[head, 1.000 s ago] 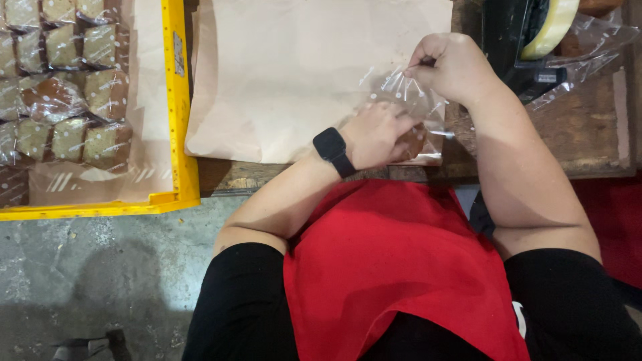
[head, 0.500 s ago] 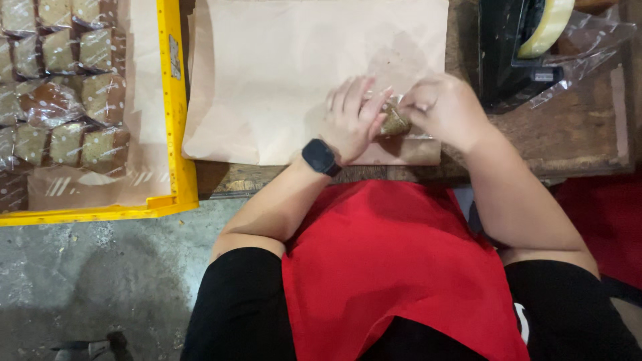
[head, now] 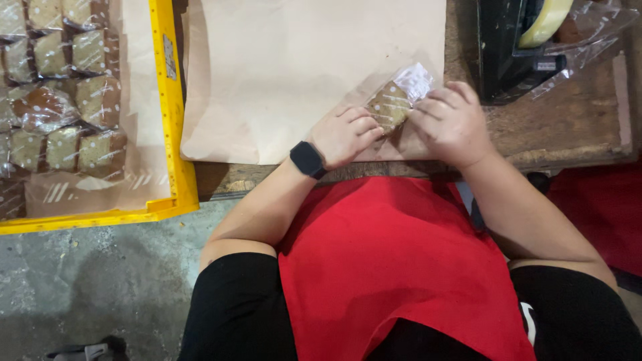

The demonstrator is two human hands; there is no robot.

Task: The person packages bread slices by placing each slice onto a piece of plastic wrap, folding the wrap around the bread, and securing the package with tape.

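Right now I am pressing a small brown cake slice in its clear spotted bag [head: 396,101] down onto the brown paper sheet [head: 294,73], which I am using as my landmark. My left hand [head: 344,137] is lying partly curled, fingers [head: 366,126] closing over the slice's near end, while my right hand [head: 453,124] is curling its fingers [head: 428,110] against the far side, where the loose bag mouth is sticking out. Both hands are gripping the same packet, at the near right corner of the sheet.

Judging by how things lie, the slice is already sitting inside its bag, but the open end is looking unsealed, so I am reckoning the closing is yet to be done. Left of the sheet, a yellow crate [head: 175,120] is holding rows of bagged slices [head: 67,93], so much of the batch is looking finished.

Under the sheet a worn wooden counter [head: 568,127] is showing, rough and scuffed. Right of the sheet and further back, a black tape dispenser [head: 515,47] is standing with crumpled clear film [head: 595,30] lying against it. Below the counter's edge, grey concrete floor [head: 100,287] is showing, and a red apron [head: 394,267] is covering my lap.
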